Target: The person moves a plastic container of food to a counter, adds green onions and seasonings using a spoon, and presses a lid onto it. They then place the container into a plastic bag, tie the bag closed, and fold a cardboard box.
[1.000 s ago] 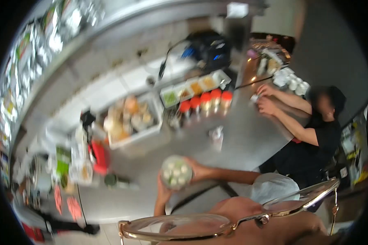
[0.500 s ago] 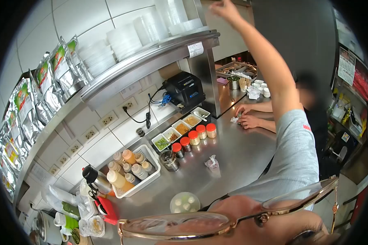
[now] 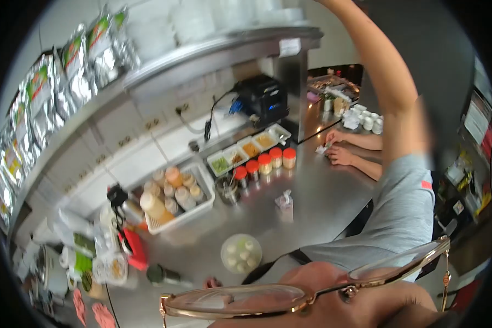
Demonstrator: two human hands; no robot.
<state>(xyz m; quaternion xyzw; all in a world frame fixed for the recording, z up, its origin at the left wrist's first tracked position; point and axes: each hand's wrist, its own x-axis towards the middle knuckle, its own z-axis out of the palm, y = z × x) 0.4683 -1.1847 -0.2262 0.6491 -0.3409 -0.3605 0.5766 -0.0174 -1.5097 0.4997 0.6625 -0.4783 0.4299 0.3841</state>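
My right arm (image 3: 391,82), in a grey sleeve, is raised up the right side. Its hand is cut off by the top edge, near the end of the steel shelf (image 3: 224,41), so its fingers and anything in them are hidden. My left hand does not show for certain; a small reddish shape (image 3: 212,282) above the eyeglasses (image 3: 235,300) is too unclear to name. Below the raised arm, a clear round container (image 3: 223,252) with several pale round pieces stands on the steel counter (image 3: 333,202). Beyond it lies a small crumpled plastic bag (image 3: 285,203).
A white basket (image 3: 209,199) holds several squeeze bottles. Red-lidded jars (image 3: 264,163) line up before small topping trays (image 3: 240,156), with a black printer (image 3: 262,98) behind. Silver pouches (image 3: 38,98) fill the left shelf. At right, another person's hands (image 3: 339,150) handle something small and white.
The view has tilted down and blurred, so the counter sits higher. My right hand, visible near the top before with a finger extended, has passed out of the frame.
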